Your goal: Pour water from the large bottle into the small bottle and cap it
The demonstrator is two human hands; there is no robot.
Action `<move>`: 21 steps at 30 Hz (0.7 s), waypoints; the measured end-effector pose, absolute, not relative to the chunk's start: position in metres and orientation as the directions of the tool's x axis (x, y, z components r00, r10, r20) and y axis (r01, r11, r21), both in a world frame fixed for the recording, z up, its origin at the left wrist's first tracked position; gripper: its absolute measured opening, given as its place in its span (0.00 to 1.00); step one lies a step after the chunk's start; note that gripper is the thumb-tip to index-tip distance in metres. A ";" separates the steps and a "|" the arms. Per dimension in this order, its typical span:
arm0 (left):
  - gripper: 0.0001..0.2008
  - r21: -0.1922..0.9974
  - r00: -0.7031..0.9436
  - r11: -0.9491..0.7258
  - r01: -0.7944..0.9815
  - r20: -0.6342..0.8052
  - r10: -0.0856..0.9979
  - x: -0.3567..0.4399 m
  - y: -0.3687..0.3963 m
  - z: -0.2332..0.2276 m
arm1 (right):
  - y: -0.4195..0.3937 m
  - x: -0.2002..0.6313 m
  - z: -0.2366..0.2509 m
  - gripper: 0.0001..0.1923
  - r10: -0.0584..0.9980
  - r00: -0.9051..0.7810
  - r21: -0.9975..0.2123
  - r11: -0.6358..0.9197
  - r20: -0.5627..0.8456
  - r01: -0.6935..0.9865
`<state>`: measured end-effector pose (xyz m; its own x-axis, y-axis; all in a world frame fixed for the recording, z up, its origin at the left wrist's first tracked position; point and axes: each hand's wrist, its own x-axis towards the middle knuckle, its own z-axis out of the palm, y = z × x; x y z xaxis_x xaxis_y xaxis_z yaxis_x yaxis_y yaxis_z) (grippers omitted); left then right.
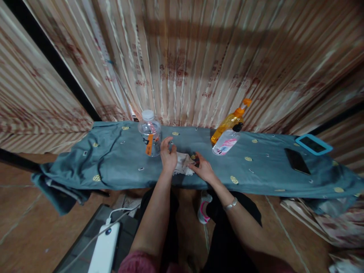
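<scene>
A small crumpled white cloth or tissue [182,163] lies near the front edge of the draped table, between my two hands. My left hand [168,153] is at its left side, thumb and fingers apart with nothing between them. On the other side, my right hand [204,168] has its thumb resting on the cloth's right part. Its index finger is spread away from the thumb; the remaining fingers are partly hidden. A clear plastic bottle [149,138] with a white cap and an orange label stands upright just left of my left hand.
Behind and right of my hands are an orange pump bottle [227,127] and a clear bottle with a black cap [226,141]. A dark phone [297,161] and a blue-framed device [313,144] lie far right. Below left, a white power bank [105,246] has a cable plugged in.
</scene>
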<state>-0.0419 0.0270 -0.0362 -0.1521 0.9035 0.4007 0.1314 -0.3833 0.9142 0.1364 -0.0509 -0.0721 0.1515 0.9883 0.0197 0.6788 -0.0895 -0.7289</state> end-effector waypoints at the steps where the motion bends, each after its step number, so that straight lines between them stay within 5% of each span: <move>1: 0.15 0.912 -0.144 -0.386 0.136 0.404 0.904 -0.041 0.027 -0.037 | -0.053 0.135 -0.072 0.29 0.989 0.143 -0.703 -0.073 0.041 0.707; 10: 0.15 0.917 -0.121 -0.377 0.131 0.392 0.912 -0.028 0.025 -0.038 | -0.058 0.088 -0.077 0.34 0.981 0.010 -0.442 0.078 0.193 0.894; 21: 0.15 0.917 -0.123 -0.363 0.166 0.384 0.915 -0.034 0.026 -0.037 | -0.023 0.130 -0.076 0.20 0.990 -0.069 -0.193 0.093 0.126 0.977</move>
<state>-0.0343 0.0260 -0.0370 -0.1229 0.9151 0.3841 0.1663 -0.3626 0.9170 0.1301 -0.0231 -0.0756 -0.0688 0.9896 0.1262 0.9768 0.0926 -0.1932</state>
